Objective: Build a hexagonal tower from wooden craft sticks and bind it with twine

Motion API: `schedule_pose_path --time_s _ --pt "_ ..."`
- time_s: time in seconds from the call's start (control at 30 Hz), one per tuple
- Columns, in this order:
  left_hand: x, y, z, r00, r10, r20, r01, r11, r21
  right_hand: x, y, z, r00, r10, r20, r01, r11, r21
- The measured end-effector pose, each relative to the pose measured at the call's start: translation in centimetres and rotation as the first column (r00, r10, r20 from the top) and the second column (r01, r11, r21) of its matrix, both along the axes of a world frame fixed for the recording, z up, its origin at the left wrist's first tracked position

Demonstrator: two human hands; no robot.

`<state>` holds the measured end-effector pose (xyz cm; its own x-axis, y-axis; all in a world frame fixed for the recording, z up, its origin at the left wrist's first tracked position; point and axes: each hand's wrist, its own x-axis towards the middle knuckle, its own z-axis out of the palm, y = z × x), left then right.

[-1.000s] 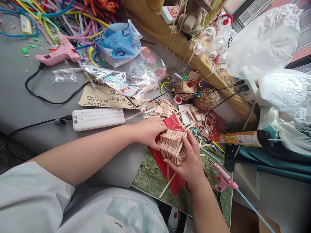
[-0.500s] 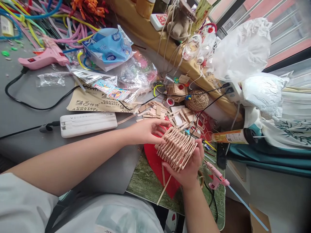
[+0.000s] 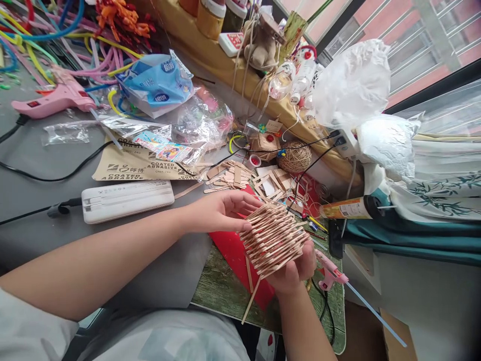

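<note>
A box-like stack of thin wooden craft sticks (image 3: pixel 274 240) is tilted between my hands, its slatted side facing me. My right hand (image 3: pixel 295 273) holds it from below and the right, the thumb bent near its lower edge. At the upper left corner, my left hand (image 3: pixel 221 210) rests its thumb on the slats, and its fingers curve behind the stack, partly hidden. Below the stack, a loose thin stick (image 3: pixel 251 302) slants over a red sheet (image 3: pixel 229 250). Loose flat craft sticks (image 3: pixel 236 175) lie in a pile behind my hands.
A pink glue gun (image 3: pixel 330 271) with a long glue stick is at the right table edge; another pink glue gun (image 3: pixel 56 98) lies far left. A white power bank (image 3: pixel 128 200), sandpaper (image 3: pixel 143 163), a twine ball (image 3: pixel 295 156) and a drink cup (image 3: pixel 349 207) surround the work.
The stick stack has tilted so that more of its slatted side shows. My left thumb has come onto its corner, and the right hand has turned further beneath it. The view has shifted slightly.
</note>
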<state>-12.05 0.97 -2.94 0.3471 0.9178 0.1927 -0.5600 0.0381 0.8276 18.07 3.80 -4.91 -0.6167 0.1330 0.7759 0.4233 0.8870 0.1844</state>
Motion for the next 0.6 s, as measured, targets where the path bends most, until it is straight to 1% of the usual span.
schedule_pose_path --time_s 0.2,0.3,0.37,0.43,0.47,0.53,0.6 --pt "0.2 -0.4 0.5 0.995 0.082 -0.063 -0.078 0.995 0.061 0.3 0.0 0.0 1.0 -0.012 -0.013 0.013 0.999 0.036" --pt "0.4 -0.6 0.5 0.979 0.127 -0.161 -0.112 0.989 0.101 -0.2 0.0 0.2 1.0 0.012 -0.011 -0.012 1.0 0.016" --pt "0.7 -0.4 0.1 0.958 0.149 -0.243 -0.127 0.987 0.102 -0.6 0.2 0.7 0.999 0.034 0.041 -0.033 0.999 -0.03" --pt "0.9 -0.1 -0.6 0.943 0.162 -0.29 -0.154 0.987 0.049 -0.7 0.8 1.4 0.99 0.03 0.138 -0.018 0.996 -0.087" --pt "1.0 0.2 -0.9 0.943 0.171 -0.286 -0.18 0.984 -0.004 -0.8 1.3 1.9 0.982 0.019 0.186 0.002 0.993 -0.116" --pt "1.2 0.6 -1.3 0.957 0.176 -0.23 -0.206 0.971 -0.117 -0.8 2.2 3.1 0.969 -0.022 0.244 0.068 0.981 -0.183" --pt "1.2 0.9 -1.2 0.973 0.162 -0.162 -0.193 0.96 -0.201 -1.0 3.0 4.3 0.972 -0.035 0.233 0.1 0.957 -0.272"
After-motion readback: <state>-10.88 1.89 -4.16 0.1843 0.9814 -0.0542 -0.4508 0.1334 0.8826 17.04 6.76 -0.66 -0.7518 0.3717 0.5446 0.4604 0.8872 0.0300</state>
